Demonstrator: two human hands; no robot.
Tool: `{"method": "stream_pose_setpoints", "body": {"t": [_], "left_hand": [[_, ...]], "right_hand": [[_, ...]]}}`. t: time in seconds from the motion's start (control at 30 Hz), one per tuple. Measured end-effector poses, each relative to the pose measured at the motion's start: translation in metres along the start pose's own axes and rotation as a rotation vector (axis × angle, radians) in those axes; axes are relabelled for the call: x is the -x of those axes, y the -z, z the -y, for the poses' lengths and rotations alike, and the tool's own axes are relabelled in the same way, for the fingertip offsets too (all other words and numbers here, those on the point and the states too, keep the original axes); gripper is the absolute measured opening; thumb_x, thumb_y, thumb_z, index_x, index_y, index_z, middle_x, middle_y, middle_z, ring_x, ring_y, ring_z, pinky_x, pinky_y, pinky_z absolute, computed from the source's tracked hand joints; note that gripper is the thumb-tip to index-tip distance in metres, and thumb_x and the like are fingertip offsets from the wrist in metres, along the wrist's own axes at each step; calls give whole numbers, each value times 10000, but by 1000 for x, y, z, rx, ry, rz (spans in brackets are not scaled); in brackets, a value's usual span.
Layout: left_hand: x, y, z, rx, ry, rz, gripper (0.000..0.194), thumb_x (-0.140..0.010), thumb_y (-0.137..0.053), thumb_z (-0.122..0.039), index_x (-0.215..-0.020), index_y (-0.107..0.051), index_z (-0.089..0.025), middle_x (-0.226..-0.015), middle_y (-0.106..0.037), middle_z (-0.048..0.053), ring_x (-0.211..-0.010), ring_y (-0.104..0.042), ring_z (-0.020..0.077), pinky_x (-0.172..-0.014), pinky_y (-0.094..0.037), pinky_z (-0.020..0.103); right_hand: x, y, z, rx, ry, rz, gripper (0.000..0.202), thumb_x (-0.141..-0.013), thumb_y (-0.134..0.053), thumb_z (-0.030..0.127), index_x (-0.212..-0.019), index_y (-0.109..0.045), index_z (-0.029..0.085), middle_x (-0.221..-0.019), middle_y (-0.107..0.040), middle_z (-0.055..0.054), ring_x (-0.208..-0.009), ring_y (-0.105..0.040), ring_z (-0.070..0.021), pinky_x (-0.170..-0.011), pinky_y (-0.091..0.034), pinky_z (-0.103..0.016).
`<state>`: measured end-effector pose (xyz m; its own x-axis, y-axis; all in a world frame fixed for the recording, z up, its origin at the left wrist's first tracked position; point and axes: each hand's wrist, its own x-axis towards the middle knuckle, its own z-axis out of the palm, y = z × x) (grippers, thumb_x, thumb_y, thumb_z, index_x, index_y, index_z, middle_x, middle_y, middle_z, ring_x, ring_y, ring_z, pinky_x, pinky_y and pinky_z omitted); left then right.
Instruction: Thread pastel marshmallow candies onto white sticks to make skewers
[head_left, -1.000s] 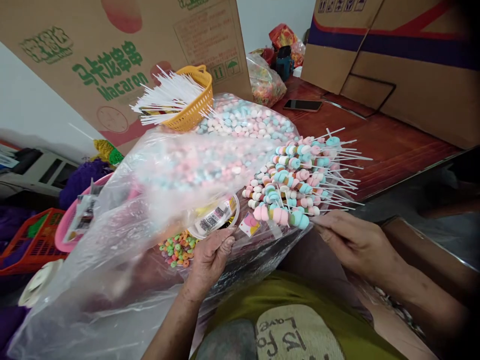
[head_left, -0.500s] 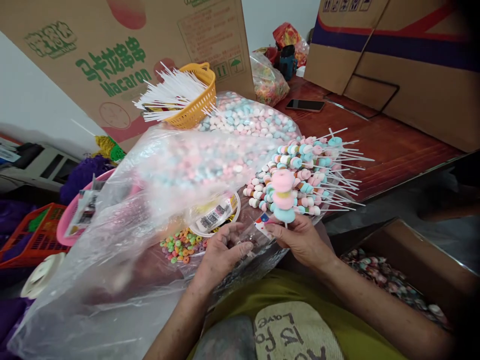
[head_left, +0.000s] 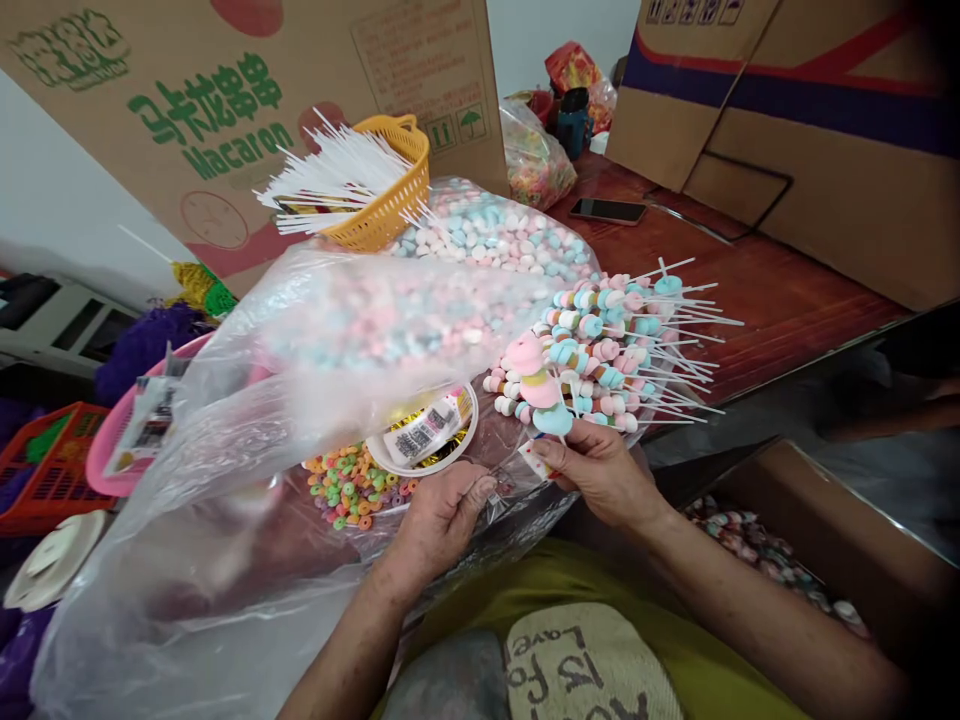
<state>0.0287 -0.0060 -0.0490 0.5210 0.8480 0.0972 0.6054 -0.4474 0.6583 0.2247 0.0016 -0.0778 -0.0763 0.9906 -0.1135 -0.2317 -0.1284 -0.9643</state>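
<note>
At far left, a smooth pink plastic basin [head_left: 103, 470] holds flat packets. Glossy, rumpled clear sheeting [head_left: 217, 600] spreads inward, near fruit-coloured rings [head_left: 349, 492] and a round white tub [head_left: 379, 458]. At lower centre, the left hand [head_left: 442, 515] is pinched closed, apparently on a crinkly clear wrapper [head_left: 534, 461], though the film is hard to make out. Right of centre, the right hand [head_left: 607, 470] closes round the white stick of a skewer [head_left: 538, 388] of puffy pink, yellow and blue rounds, tilted before piled spongy skewers [head_left: 607, 350].
</note>
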Motion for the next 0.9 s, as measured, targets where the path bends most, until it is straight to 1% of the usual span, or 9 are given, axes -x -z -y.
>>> {"method": "stream_pose_setpoints", "body": {"t": [0.1, 0.17, 0.27, 0.33, 0.43, 0.53, 0.7, 0.8, 0.9], "left_hand": [[5, 2, 4, -54, -43, -60, 326, -929, -338, -272, -786, -609, -163, -667, -575, 13, -640, -511, 119, -625, -401, 224], [9, 5, 7, -48, -43, -96, 314, -933, -334, -262, -817, -612, -171, -695, -596, 13, -659, -534, 118, -644, -419, 223], [12, 11, 11, -54, -36, -133, 290, -931, -347, -266, -870, -616, -176, -734, -628, 16, -681, -563, 122, -663, -446, 226], [12, 13, 14, -57, -78, -170, 254, -923, -373, -256, -933, -616, -183, -814, -663, 29, -748, -596, 132, -707, -463, 235], [11, 15, 18, -47, -152, -209, 220, -907, -409, -222, -991, -611, -198, -891, -680, 40, -819, -620, 140, -759, -476, 249], [11, 18, 18, -35, -146, -210, 218, -901, -419, -219, -992, -617, -209, -883, -685, 41, -815, -628, 149, -754, -485, 266], [11, 25, 13, -28, -107, -164, 230, -902, -407, -226, -969, -624, -191, -854, -678, 51, -794, -616, 154, -732, -481, 274], [12, 27, 11, -55, -107, -151, 234, -904, -397, -225, -880, -624, -172, -743, -636, 30, -696, -580, 136, -659, -458, 245], [12, 29, 12, -81, -116, -165, 228, -907, -396, -210, -827, -604, -168, -705, -605, 11, -669, -557, 122, -640, -437, 228]], "right_hand": [[-2, 12, 6, 79, 45, -93, 350, -763, -601, 481, -634, -503, 170, -537, -439, 54, -431, -306, -55, -395, -236, -197], [0, 29, 19, 282, 170, -92, 326, -812, -547, 462, -662, -525, 174, -573, -469, 36, -471, -368, -72, -428, -304, -201], [9, 56, 44, 649, 431, -32, 230, -865, -500, 342, -736, -595, 177, -637, -535, 1, -605, -507, -113, -551, -416, -215], [16, 69, 57, 800, 601, 27, 148, -869, -495, 241, -836, -630, 190, -701, -598, -18, -671, -573, -129, -615, -459, -219], [24, 78, 65, 970, 779, 110, 210, -839, -517, 127, -996, -622, 217, -804, -655, -46, -762, -626, -149, -682, -497, -229], [26, 81, 66, 1117, 855, 105, 275, -834, -519, 104, -1073, -590, 218, -843, -675, -68, -813, -646, -168, -704, -516, -242], [25, 86, 62, 1177, 928, 24, 321, -837, -518, 104, -1130, -551, 231, -904, -679, -69, -820, -648, -162, -699, -520, -232], [26, 87, 62, 1244, 908, 75, 284, -846, -508, 107, -1112, -551, 196, -908, -671, -89, -819, -644, -167, -685, -519, -242], [27, 90, 66, 1334, 883, 162, 256, -859, -472, 112, -1090, -564, 170, -883, -659, -95, -789, -632, -164, -649, -506, -247]]}}
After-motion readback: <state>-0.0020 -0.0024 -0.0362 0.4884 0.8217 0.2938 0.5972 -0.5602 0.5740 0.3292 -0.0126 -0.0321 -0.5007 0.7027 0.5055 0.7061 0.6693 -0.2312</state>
